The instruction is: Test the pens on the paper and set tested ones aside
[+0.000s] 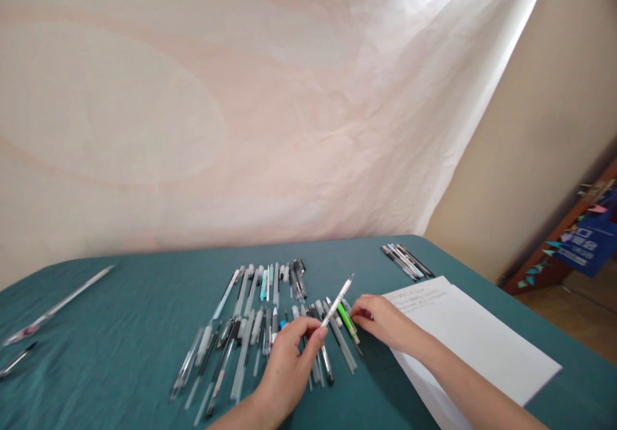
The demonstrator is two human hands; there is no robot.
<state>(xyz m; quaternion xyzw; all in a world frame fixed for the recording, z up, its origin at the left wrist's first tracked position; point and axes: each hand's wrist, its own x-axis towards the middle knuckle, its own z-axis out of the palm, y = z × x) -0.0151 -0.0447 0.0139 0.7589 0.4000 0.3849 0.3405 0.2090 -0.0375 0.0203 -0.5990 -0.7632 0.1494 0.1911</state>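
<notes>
My left hand (295,362) pinches a white pen (339,298) near its lower end. The pen tilts up to the right, its dark tip in the air above the rows of pens. Just right of it, my right hand (380,321) is closed with its fingers curled down beside a bright green pen (348,322); what its fingertips hold, if anything, is hidden. Below and around my left hand lies a front row of mostly clear and black pens (245,346). Behind that is a second row with teal and grey pens (276,283).
White paper sheets (475,337) with some writing lie under my right forearm. A small group of pens (407,261) sits at the back right of the green-covered table (144,314). A long clear wrapper (62,304) and a dark-tipped pen (18,359) are far left. A pale curtain (241,108) hangs behind.
</notes>
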